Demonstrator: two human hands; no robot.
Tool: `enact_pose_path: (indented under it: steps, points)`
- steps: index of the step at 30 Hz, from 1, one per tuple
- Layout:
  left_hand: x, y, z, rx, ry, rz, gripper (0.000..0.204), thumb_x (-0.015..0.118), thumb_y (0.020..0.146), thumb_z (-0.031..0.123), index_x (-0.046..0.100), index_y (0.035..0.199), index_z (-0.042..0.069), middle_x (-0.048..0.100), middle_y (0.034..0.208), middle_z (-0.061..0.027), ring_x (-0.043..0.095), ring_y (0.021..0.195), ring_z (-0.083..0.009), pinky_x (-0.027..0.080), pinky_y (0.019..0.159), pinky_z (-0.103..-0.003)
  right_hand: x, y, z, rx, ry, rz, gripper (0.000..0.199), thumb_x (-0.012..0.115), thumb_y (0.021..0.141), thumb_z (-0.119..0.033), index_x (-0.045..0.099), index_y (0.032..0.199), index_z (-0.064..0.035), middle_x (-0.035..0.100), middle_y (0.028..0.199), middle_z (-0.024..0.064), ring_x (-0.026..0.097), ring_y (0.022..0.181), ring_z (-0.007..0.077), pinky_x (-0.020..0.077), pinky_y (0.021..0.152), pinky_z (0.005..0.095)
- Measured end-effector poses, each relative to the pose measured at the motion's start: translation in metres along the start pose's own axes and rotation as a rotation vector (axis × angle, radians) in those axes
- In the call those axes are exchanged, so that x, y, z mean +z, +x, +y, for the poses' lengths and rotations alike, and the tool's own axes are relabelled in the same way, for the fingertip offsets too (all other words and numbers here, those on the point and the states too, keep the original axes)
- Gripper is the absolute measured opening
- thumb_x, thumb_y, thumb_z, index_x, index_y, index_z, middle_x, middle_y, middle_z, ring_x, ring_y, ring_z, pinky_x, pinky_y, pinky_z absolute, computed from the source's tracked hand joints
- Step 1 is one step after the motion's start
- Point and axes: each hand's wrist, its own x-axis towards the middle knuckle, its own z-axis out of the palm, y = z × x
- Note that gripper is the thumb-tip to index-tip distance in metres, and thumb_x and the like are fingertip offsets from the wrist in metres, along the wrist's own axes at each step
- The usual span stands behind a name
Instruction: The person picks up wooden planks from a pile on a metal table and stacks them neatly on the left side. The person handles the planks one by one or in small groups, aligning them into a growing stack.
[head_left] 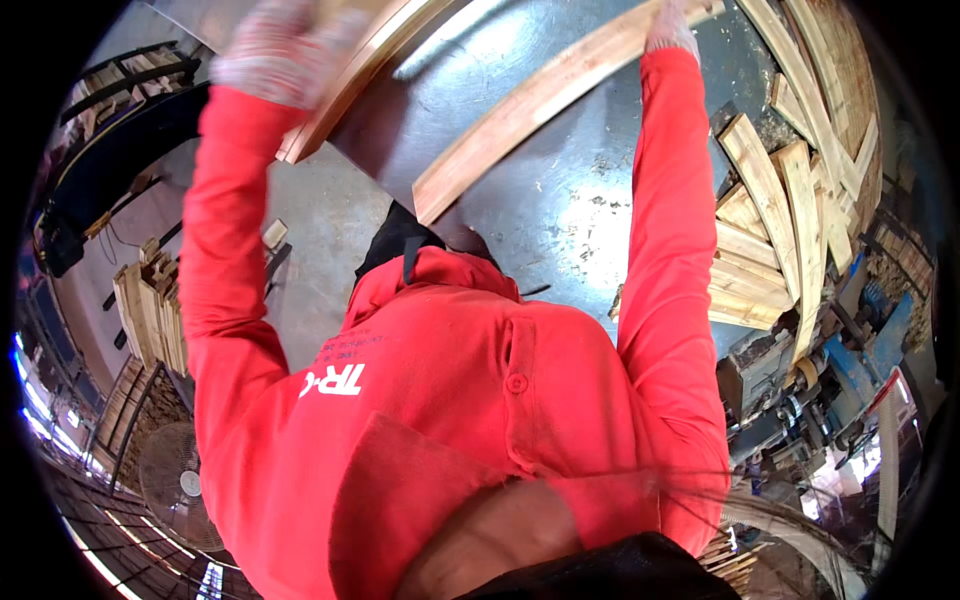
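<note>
A long pale wooden board (540, 105) lies at a slant across the grey metal table (580, 180). My right hand (672, 30), in a light knitted glove, is closed on this board near its far right end. The frame's top edge cuts off part of those fingers. At the upper left, my gloved left hand (280, 55) is smeared by motion, so its fingers cannot be made out. It is beside a stack of wooden boards (365, 65) at the table's left side; whether it touches them is unclear.
Many loose wooden boards (765, 215) lie piled to the right of the table. Blue and grey machinery (860, 350) stands beyond them. On the left are stacked wood pieces (150, 310), a fan (185, 480) and a dark curved machine part (120, 170).
</note>
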Motion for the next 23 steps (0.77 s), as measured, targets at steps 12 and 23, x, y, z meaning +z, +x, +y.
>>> enact_pose_path:
  steps: [12,23]
  points:
    - [-0.082,0.054,-0.128,-0.408,0.752,-0.035,0.051,0.061,0.085,0.049,0.054,0.125,0.018,0.065,0.11,-0.0177,0.061,0.105,-0.0359,0.047,0.089,-0.039,0.161,-0.054,-0.041,-0.4,-0.762,-0.112,0.045,0.048,0.089,-0.043,0.062,0.115,-0.0107,0.061,0.117,0.0216,0.053,0.116,0.0351,0.0397,0.101,0.049]
    - [0.054,-0.001,0.036,0.342,0.067,0.261,0.034,0.06,0.09,0.004,0.055,0.124,-0.001,0.061,0.118,-0.0157,0.061,0.106,-0.0271,0.05,0.093,-0.034,-0.232,-0.037,-0.045,-0.021,-1.6,-0.007,0.124,0.07,0.058,-0.075,0.014,0.153,-0.0191,0.022,0.156,0.0169,0.02,0.144,0.0356,0.0132,0.115,0.0564]
